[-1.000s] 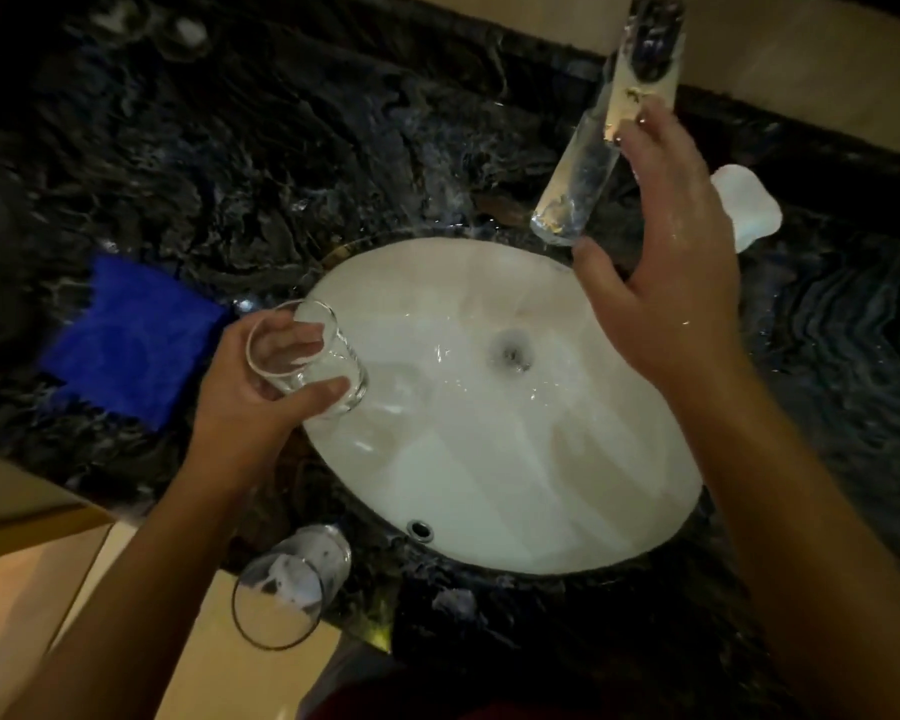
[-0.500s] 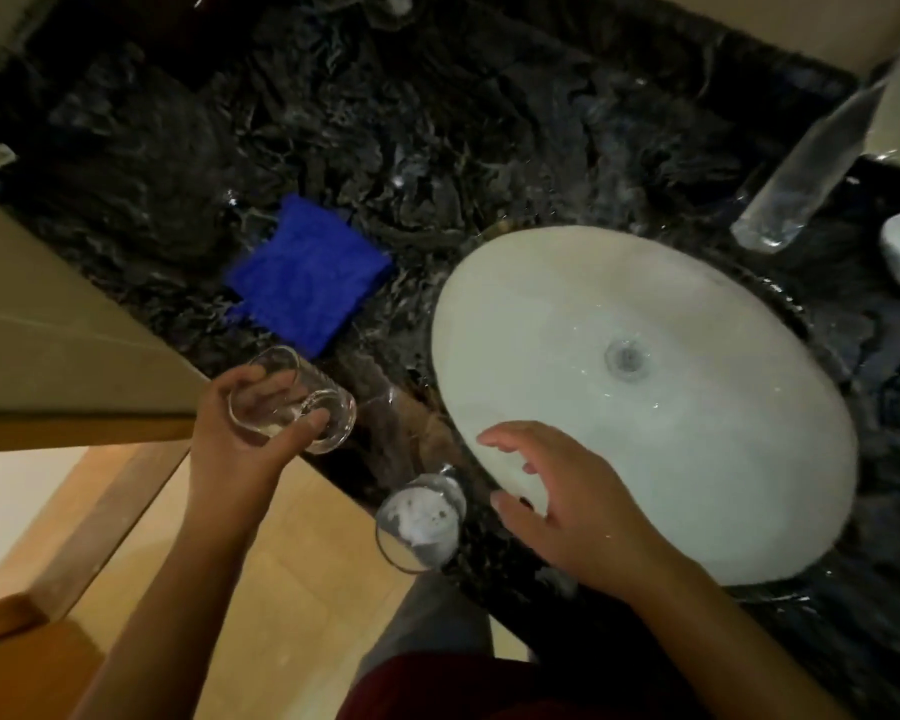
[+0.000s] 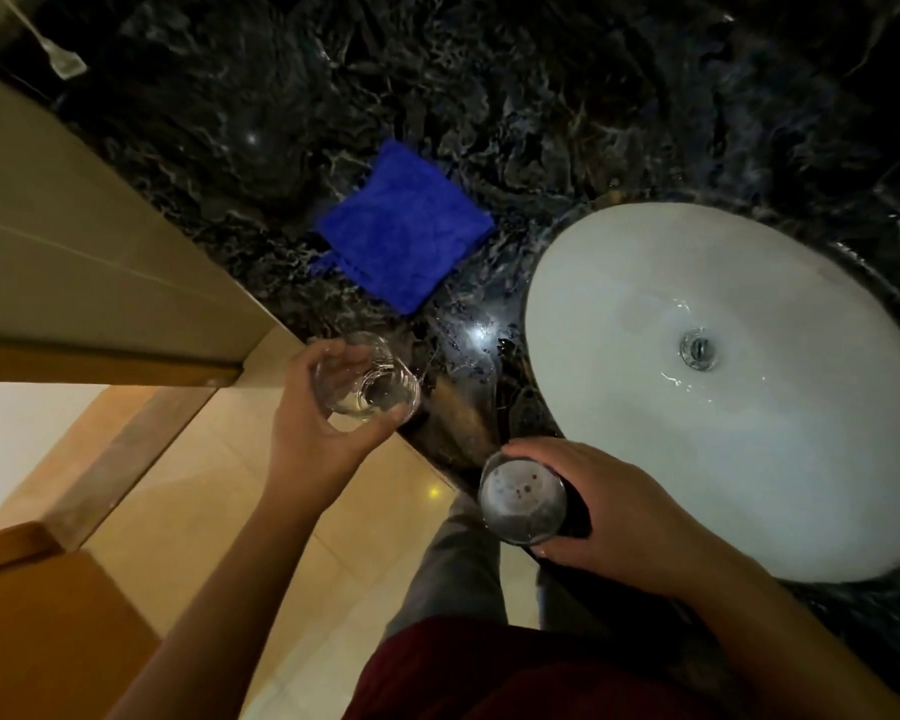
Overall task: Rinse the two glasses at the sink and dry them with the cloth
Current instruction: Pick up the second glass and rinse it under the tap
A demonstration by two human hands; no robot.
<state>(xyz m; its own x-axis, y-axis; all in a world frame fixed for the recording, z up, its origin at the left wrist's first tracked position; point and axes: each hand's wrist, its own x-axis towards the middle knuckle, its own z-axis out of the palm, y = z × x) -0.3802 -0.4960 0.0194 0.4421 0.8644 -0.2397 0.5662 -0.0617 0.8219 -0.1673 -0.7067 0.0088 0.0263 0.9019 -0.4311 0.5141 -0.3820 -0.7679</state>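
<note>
My left hand (image 3: 323, 423) grips a clear glass (image 3: 370, 379), tilted on its side, over the front edge of the dark marble counter (image 3: 489, 96). My right hand (image 3: 614, 511) is wrapped around the second glass (image 3: 521, 504), which stands at the counter's front edge, left of the white oval sink (image 3: 619, 304). A folded blue cloth (image 3: 404, 226) lies flat on the counter beyond both hands, left of the sink. The sink's drain (image 3: 699, 349) shows wet glints around it. The tap is out of view.
A beige tiled wall (image 3: 74, 262) and ledge close off the counter's left end. A small white object (image 3: 68, 62) lies at the counter's far left corner. Tiled floor (image 3: 261, 511) and my legs are below the counter edge.
My right hand dropped from the tap to the sink's front and has closed around the second glass. My left hand carried its glass left, off the sink. The view swung left.
</note>
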